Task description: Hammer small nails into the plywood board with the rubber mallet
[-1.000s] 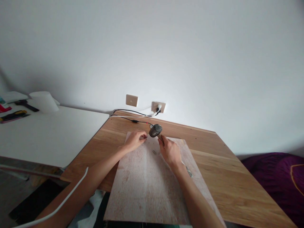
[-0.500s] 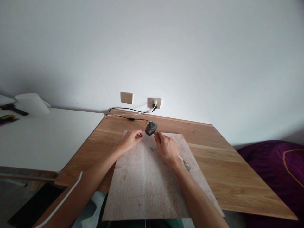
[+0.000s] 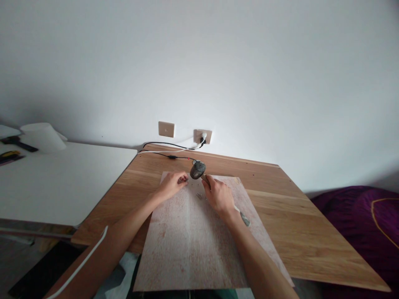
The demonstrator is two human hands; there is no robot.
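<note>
Almost nothing has moved: right hand [image 3: 220, 194] grips the dark, round-headed mallet [image 3: 198, 170] near the pale, rectangular wooden board's [image 3: 187, 241] far edge; left hand [image 3: 173, 184] curls above the board, its hold unclear. Striking seems in hand, calling for careful aim.

The mallet's head [image 3: 198, 170] is dark, matt and scuffed, like rubber or stone; its handle [image 3: 205, 179] looks like wood; the board [image 3: 174, 245] is dull, blotchy and rough-looking wood; the table [image 3: 299, 236] is smooth, grained wood with a faint sheen; the side table [image 3: 77, 182] is smooth, low-sheen white; the wall [image 3: 199, 62], matt; the roll [image 3: 45, 138], soft matt paper; the beanbag [image 3: 343, 220], creased purple cloth.
</note>
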